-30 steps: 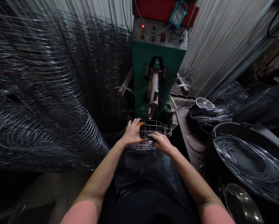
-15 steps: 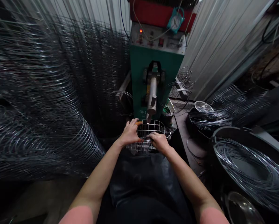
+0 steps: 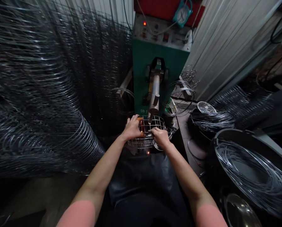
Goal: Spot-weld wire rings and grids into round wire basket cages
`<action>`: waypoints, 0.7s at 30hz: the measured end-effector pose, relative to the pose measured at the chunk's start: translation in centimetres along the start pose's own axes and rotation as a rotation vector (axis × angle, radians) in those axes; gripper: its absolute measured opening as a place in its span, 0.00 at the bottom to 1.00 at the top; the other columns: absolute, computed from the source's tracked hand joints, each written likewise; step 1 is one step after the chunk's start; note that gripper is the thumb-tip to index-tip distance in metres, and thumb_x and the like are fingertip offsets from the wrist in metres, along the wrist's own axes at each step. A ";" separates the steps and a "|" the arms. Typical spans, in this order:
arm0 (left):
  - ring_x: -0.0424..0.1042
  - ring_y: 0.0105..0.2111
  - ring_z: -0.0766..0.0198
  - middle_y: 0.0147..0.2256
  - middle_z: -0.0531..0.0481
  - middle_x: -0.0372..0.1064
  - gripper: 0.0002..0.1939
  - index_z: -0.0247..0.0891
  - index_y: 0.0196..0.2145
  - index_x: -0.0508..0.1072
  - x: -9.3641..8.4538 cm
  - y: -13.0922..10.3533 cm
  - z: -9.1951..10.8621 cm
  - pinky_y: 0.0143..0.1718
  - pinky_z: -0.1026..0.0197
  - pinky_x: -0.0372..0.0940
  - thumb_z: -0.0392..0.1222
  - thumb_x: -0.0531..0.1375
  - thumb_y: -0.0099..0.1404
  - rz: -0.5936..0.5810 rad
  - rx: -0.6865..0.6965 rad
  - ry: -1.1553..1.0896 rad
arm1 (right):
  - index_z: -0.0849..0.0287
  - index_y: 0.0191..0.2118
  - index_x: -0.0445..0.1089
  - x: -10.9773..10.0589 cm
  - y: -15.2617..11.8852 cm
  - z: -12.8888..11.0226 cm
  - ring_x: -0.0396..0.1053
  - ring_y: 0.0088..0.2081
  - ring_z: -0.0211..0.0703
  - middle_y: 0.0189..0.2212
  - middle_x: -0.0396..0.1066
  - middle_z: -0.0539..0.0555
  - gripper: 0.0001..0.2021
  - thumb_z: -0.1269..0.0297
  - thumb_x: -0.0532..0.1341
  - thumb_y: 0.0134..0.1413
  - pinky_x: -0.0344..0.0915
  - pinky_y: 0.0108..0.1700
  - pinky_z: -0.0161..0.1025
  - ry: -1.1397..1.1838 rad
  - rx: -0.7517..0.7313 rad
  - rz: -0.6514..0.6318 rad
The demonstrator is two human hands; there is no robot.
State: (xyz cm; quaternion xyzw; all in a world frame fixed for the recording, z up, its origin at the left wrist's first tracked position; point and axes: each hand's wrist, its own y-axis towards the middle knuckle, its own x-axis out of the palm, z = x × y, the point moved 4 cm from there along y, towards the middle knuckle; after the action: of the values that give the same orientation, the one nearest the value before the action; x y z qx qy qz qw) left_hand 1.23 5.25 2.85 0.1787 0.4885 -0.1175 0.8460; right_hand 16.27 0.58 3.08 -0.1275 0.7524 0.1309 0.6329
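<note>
So the wire basket is right under the metal arm of the green machine, up close against the black apron. The arm's tip comes down at the far part of the basket, with tiny orange glows there and another just below the basket's near side.

Left hand is gripping the basket's left side, thumb and fingers apart, orange covers on a couple of digits. Right hand is closed on the basket near its middle; something grey at its fingertips is too blurry to name.

Room-wise, the basket sits off the left edge of the bench, with a dark gap between. A strip of bench top runs along that edge, and a loose wire ring lies partly over it. Further right are a wire bundle with a round mesh piece on top, then a big dark tub of coiled wire. Can't tell if the tub's on the bench. Tall stacks of wire rings fill the left side, well apart from the left hand.
</note>
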 end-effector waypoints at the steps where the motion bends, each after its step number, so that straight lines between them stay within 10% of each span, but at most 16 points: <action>1: 0.52 0.59 0.43 0.58 0.34 0.53 0.45 0.35 0.54 0.63 0.0 0.5 -0.1 0.57 0.41 0.51 0.49 0.71 0.38 -0.007 -0.006 0.004 | 0.51 0.50 0.70 -0.1 0.4 0.1 0.70 0.43 0.43 0.46 0.71 0.53 0.15 0.70 0.54 0.60 0.64 0.40 0.34 0.000 0.011 0.007; 10: 0.48 0.61 0.41 0.60 0.35 0.50 0.46 0.36 0.55 0.62 0.1 1.2 -0.4 0.60 0.37 0.43 0.48 0.71 0.38 0.021 -0.047 0.001 | 0.57 0.45 0.69 1.4 -4.4 2.5 0.68 0.41 0.44 0.41 0.71 0.55 0.15 0.62 0.63 0.50 0.65 0.41 0.37 0.718 0.233 0.450; 15: 0.52 0.59 0.43 0.58 0.36 0.53 0.45 0.37 0.54 0.63 -0.2 2.6 -1.3 0.59 0.37 0.46 0.50 0.71 0.38 0.068 -0.099 0.005 | 0.59 0.35 0.66 6.0 -8.0 3.1 0.58 0.20 0.32 0.23 0.64 0.46 0.16 0.54 0.65 0.43 0.54 0.20 0.29 1.490 0.629 0.293; 21: 0.57 0.55 0.43 0.54 0.37 0.58 0.44 0.35 0.52 0.65 -0.5 4.0 -1.7 0.56 0.40 0.53 0.52 0.71 0.38 0.071 -0.118 0.038 | 0.61 0.34 0.67 9.1 -10.4 3.7 0.60 0.19 0.32 0.22 0.67 0.49 0.12 0.67 0.67 0.41 0.49 0.17 0.26 1.916 0.926 0.223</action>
State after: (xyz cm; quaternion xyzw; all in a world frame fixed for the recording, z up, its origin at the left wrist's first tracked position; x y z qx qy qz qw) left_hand 1.20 9.60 3.23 0.1478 0.5041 -0.0548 0.8491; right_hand 21.83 -8.03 -6.91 0.1450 0.9198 -0.2649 -0.2507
